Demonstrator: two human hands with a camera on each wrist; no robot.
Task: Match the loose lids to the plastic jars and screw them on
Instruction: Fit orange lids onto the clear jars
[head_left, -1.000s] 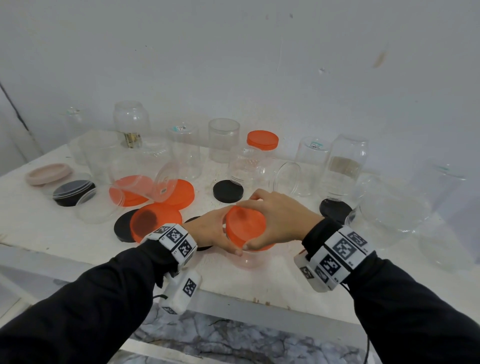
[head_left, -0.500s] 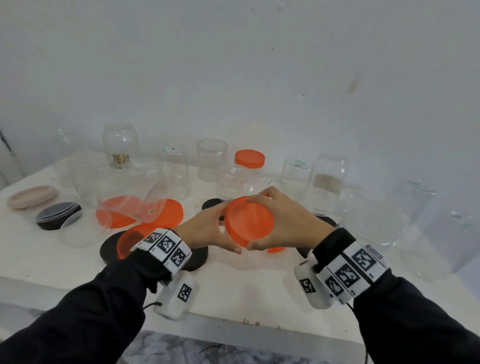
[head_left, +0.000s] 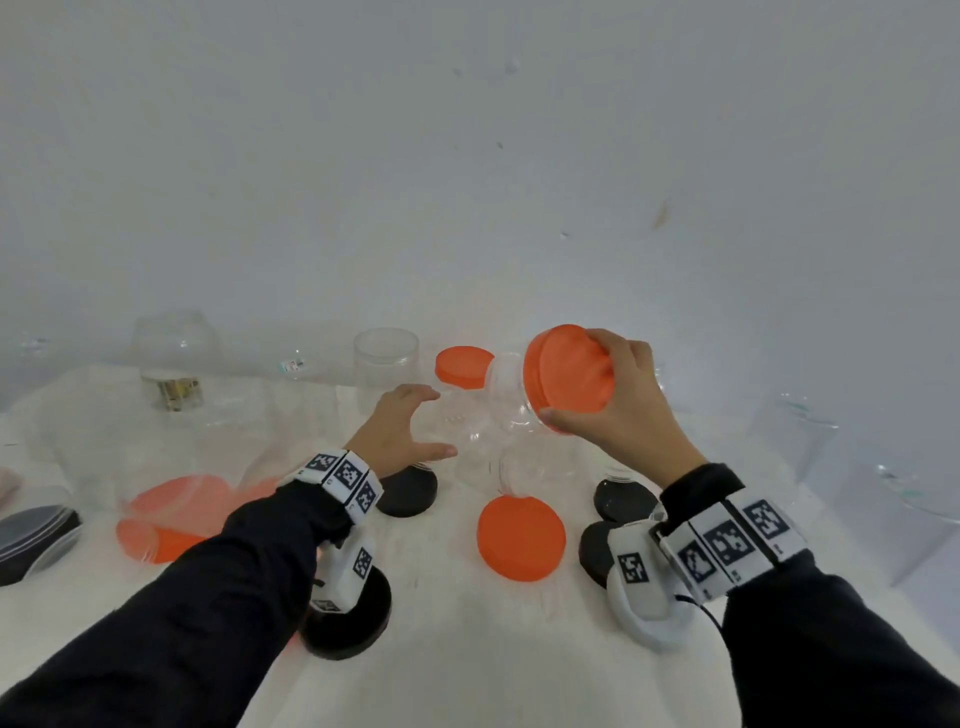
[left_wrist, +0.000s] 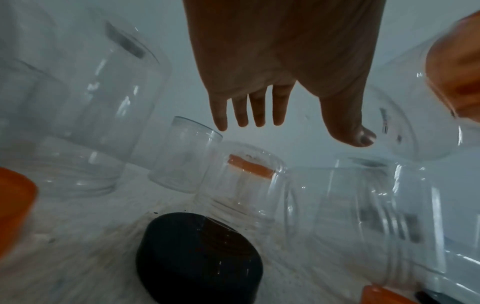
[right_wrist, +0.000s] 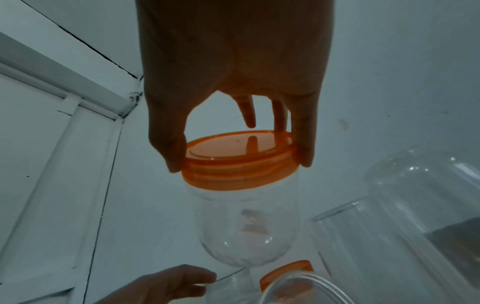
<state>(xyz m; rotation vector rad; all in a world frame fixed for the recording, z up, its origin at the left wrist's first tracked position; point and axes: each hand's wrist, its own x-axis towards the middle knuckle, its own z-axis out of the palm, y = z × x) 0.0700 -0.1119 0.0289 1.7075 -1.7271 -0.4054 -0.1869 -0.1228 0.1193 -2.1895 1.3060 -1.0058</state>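
My right hand (head_left: 571, 379) grips an orange lid (head_left: 563, 374) that sits on a clear plastic jar (head_left: 506, 400), and it holds the pair tilted above the table. In the right wrist view the thumb and fingers (right_wrist: 306, 158) clasp the lid's (right_wrist: 239, 164) rim while the jar (right_wrist: 249, 230) hangs below it. My left hand (head_left: 439, 422) hovers open to the left of that jar, fingers spread and holding nothing. In the left wrist view its fingers (left_wrist: 249, 115) are straight over several clear jars. A loose orange lid (head_left: 521, 538) lies on the white table (head_left: 467, 649).
Black lids (head_left: 408, 488) (head_left: 623, 499) (head_left: 348, 618) lie around the hands. More orange lids (head_left: 176, 512) sit left under clear jars. At the back stand an orange-capped jar (head_left: 464, 366) and an uncapped clear jar (head_left: 385, 364). Large clear jars (head_left: 810, 431) crowd the right.
My right hand has lifted the orange-lidded jar up and to the right. My left hand has let go of it and now hovers open on its left. The head view has tilted up.
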